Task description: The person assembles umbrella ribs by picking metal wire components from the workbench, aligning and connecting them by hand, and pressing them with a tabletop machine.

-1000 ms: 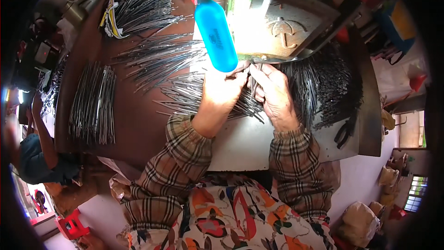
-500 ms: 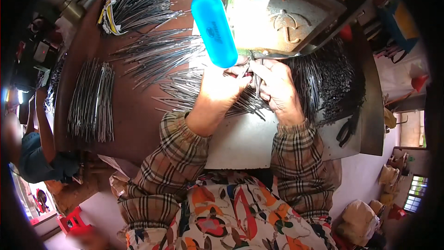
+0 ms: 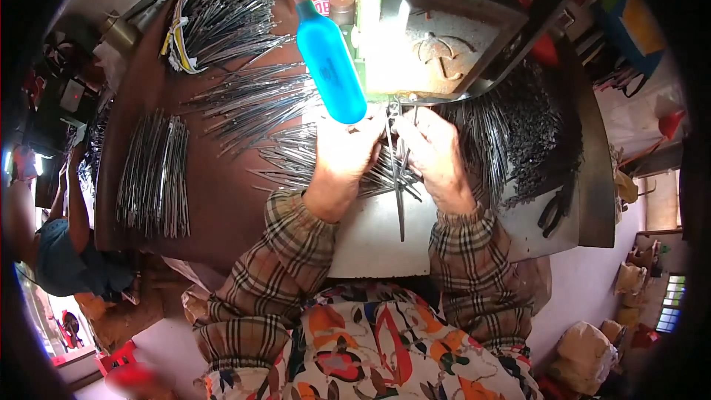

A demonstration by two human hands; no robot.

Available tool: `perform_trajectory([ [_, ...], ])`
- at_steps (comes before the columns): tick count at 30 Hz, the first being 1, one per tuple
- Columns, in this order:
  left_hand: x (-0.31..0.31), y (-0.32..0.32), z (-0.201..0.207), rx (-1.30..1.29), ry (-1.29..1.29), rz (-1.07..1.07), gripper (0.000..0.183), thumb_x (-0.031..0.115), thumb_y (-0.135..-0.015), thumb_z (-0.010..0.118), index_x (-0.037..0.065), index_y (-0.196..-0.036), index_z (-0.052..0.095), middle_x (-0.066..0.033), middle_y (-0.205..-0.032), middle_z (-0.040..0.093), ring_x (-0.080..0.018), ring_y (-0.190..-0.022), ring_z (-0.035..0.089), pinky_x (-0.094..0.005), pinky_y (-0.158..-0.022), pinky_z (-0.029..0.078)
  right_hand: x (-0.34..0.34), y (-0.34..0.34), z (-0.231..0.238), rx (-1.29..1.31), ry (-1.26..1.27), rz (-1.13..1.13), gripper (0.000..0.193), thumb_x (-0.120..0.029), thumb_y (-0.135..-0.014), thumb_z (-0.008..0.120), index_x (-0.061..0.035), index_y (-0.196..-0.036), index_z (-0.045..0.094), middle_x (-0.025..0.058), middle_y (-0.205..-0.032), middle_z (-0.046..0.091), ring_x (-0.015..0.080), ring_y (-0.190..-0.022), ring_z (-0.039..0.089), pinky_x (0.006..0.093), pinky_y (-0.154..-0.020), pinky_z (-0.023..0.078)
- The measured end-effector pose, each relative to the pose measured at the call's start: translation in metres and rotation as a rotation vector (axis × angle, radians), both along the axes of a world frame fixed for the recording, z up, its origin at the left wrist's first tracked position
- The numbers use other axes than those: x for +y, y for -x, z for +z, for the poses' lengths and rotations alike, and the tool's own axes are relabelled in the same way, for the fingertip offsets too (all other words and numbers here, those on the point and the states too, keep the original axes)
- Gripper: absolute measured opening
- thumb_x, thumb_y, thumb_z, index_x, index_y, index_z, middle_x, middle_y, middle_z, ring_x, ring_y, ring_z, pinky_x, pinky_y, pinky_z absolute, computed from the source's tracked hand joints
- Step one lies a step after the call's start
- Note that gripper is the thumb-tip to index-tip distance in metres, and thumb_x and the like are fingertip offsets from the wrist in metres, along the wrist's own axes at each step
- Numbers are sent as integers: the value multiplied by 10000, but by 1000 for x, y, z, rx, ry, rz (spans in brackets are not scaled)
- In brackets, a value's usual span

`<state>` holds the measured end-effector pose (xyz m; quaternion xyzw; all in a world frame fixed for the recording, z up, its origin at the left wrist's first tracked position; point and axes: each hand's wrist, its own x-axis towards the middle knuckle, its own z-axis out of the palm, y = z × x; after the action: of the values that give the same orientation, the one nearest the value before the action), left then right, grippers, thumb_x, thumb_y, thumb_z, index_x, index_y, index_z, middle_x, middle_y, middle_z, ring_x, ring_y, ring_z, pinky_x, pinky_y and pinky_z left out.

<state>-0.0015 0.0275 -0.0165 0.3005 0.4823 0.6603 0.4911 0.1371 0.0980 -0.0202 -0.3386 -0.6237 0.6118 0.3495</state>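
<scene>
At the sewing machine (image 3: 441, 48), both of my hands work close under the head. My right hand (image 3: 437, 152) is closed, its thumb and fingers pinching a thin black strip (image 3: 401, 211) whose long end hangs toward me. My left hand (image 3: 341, 159) is curled just left of the strip; glare and the blue lamp (image 3: 331, 70) hide much of its fingers, so what it grips cannot be made out. Beneath and between the hands lies a pile of dark, shiny strips (image 3: 289, 159), spread over the light work plate (image 3: 378, 233).
More strips lie in a neat row (image 3: 154, 178) at the left, in a tied bundle (image 3: 222, 11) at the far left, and in a dense heap (image 3: 537, 137) at the right. Black scissor-like handles (image 3: 557, 211) rest near the right edge. Another person (image 3: 63, 252) sits at the left.
A long strip end now hangs down between my hands toward me. My left hand has shifted slightly left. The whole view has moved a little, with the lamp now lower and further left.
</scene>
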Motion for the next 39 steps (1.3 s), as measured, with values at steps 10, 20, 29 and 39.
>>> perform_trajectory([
  [10, 20, -2, -16, 79, -20, 138, 82, 15, -826, 721, -8, -844, 643, 2, -646, 599, -80, -544, 525, -237, -490, 412, -6, -1, -2, 45, 13, 20, 108, -95, -955, 588, -20, -878, 594, -55, -717, 515, 11, -622, 413, 186, -541, 336],
  [20, 28, 7, -33, 146, -13, 173, 85, -32, -819, 682, -16, -891, 639, -52, -748, 647, -134, -644, 604, -257, -596, 486, -4, 1, 9, 47, 174, 71, 118, -129, -951, 585, -27, -909, 626, -47, -731, 554, 23, -605, 462, 201, -534, 372],
  [29, -35, 12, 2, 998, -37, 110, 249, -24, -870, 608, -37, -1110, 673, -161, -908, 691, -183, -758, 648, -304, -704, 507, -6, -5, 14, 130, 293, 90, 113, -118, -939, 584, -19, -932, 638, -44, -753, 552, 10, -623, 451, 191, -534, 352],
  [39, -40, 14, 16, 1091, 81, -28, 313, -51, -838, 593, 4, -1136, 670, -238, -1017, 660, -354, -866, 640, -384, -789, 497, -6, -1, 5, 72, 143, 65, 118, -141, -946, 591, -54, -867, 581, -55, -666, 512, 10, -518, 405, 188, -461, 329],
])
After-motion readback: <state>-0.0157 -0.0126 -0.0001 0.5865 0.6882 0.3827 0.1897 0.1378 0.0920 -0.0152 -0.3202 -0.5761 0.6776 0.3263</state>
